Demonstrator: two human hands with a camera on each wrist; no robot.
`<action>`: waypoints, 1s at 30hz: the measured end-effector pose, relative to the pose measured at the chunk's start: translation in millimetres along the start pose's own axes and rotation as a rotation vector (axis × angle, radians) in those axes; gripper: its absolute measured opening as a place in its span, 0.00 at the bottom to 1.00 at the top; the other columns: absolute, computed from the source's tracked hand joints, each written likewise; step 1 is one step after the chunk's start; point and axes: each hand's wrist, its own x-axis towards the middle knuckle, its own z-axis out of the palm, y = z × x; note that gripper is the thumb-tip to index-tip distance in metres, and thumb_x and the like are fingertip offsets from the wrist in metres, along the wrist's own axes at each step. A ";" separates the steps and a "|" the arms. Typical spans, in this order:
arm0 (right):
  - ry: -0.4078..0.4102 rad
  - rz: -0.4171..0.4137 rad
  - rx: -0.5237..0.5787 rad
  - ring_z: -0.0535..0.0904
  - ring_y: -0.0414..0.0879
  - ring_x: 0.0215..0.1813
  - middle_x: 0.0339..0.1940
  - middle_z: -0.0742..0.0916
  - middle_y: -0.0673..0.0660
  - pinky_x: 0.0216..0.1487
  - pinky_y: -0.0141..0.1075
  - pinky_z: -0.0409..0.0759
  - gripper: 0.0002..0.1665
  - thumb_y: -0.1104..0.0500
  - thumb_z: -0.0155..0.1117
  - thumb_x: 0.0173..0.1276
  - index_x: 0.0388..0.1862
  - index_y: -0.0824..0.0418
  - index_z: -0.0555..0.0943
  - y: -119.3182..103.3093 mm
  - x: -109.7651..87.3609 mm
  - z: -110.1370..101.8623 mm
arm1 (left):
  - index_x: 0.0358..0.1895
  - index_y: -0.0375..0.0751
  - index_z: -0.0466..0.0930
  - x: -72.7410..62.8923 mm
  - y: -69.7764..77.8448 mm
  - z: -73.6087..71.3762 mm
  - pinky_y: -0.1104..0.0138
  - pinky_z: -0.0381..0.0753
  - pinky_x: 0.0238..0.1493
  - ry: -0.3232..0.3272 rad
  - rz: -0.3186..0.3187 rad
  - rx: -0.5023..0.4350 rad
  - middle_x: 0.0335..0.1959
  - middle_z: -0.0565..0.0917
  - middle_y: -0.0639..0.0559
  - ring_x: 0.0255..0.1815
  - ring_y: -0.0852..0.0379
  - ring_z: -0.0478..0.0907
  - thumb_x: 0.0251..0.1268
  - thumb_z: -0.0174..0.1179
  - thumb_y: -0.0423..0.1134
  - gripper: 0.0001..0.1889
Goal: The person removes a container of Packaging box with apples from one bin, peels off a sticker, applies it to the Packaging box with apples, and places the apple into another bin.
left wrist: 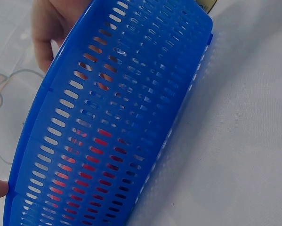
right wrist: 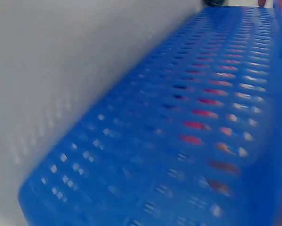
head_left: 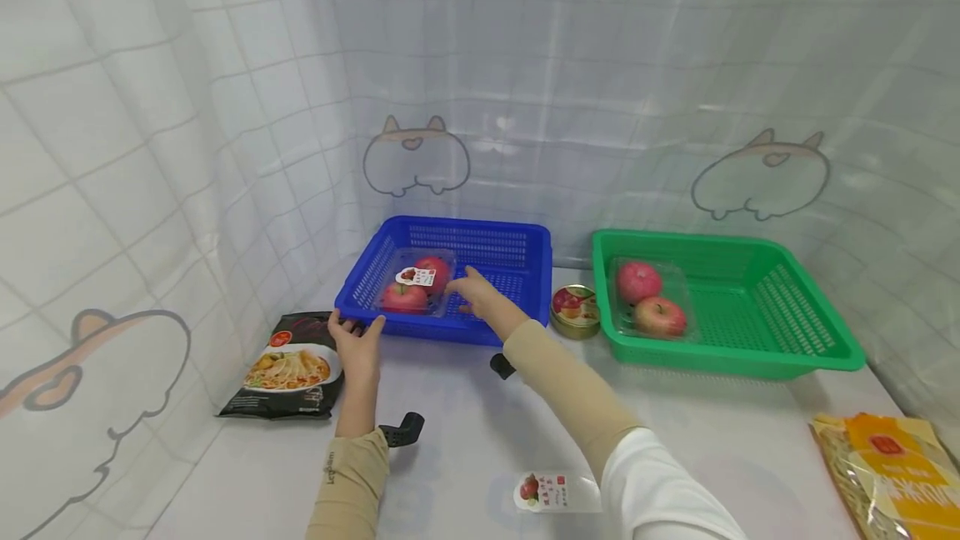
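Left hand [head_left: 358, 347], splayed, is touching the blue basket's rim [head_left: 450, 328] (steadying seems wise); right hand [head_left: 477, 293], empty and loose-fingered, is hovering beside the apple pack [head_left: 417, 283].

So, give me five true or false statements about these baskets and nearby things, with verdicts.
1. The blue plastic basket holds a labelled two-apple pack. True.
2. A round tin stands between that and the green plastic basket. True.
3. The green basket holds no fruit. False: it holds another two-apple pack.
4. A black noodle packet lies left of the blue basket. True.
5. The tin sits on the noodle packet. False: the blue basket separates them.
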 end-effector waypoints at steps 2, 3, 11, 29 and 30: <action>-0.026 -0.034 -0.025 0.58 0.57 0.69 0.74 0.52 0.61 0.63 0.46 0.66 0.48 0.70 0.56 0.59 0.74 0.60 0.45 -13.2 -24.0 -5.2 | 0.72 0.41 0.37 0.2 -0.2 0.4 0.53 0.59 0.66 0.001 0.001 0.010 0.67 0.53 0.30 0.67 0.37 0.53 0.60 0.57 0.29 0.43; -0.040 -0.046 -0.040 0.57 0.57 0.70 0.74 0.52 0.61 0.64 0.45 0.65 0.47 0.69 0.55 0.61 0.74 0.61 0.45 -20.2 -35.8 -7.9 | 0.72 0.40 0.37 0.1 -0.3 0.6 0.53 0.59 0.66 0.003 0.001 0.014 0.67 0.53 0.30 0.67 0.37 0.53 0.60 0.57 0.29 0.43; -0.099 -0.202 -0.128 0.57 0.57 0.70 0.73 0.55 0.62 0.66 0.47 0.62 0.44 0.67 0.53 0.64 0.75 0.55 0.44 -29.5 -49.9 -46.6 | 0.72 0.41 0.36 1.1 -2.2 2.8 0.53 0.58 0.66 -0.001 -0.002 0.042 0.67 0.53 0.30 0.67 0.37 0.53 0.61 0.56 0.31 0.43; 0.016 -0.357 -0.153 0.55 0.56 0.71 0.73 0.58 0.61 0.67 0.47 0.58 0.40 0.65 0.51 0.68 0.74 0.55 0.46 -37.1 -108.9 -170.1 | 0.73 0.46 0.30 0.0 1.9 4.4 0.56 0.55 0.68 -0.053 -0.032 0.037 0.70 0.49 0.33 0.69 0.38 0.52 0.64 0.53 0.34 0.44; 0.022 -0.359 -0.154 0.56 0.56 0.71 0.73 0.58 0.61 0.68 0.48 0.58 0.40 0.64 0.51 0.68 0.74 0.54 0.46 -35.8 -111.0 -175.8 | 0.73 0.46 0.30 -0.9 2.1 5.4 0.55 0.55 0.68 -0.055 -0.032 0.038 0.70 0.49 0.32 0.69 0.38 0.53 0.64 0.53 0.34 0.44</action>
